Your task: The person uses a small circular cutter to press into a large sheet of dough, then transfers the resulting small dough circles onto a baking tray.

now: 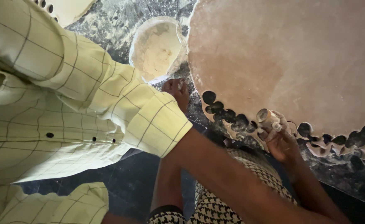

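round cutter [265, 116] gripped in right hand [280, 143], open end up-left toward dough sheet [290, 58]; left unclear

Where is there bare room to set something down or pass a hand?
Free: floured counter above the flour bowl, and the dough sheet's uncut middle. Crowded: the gap between bowl and sheet, filled by the left hand, and the cut edge where the right hand grips the cutter.
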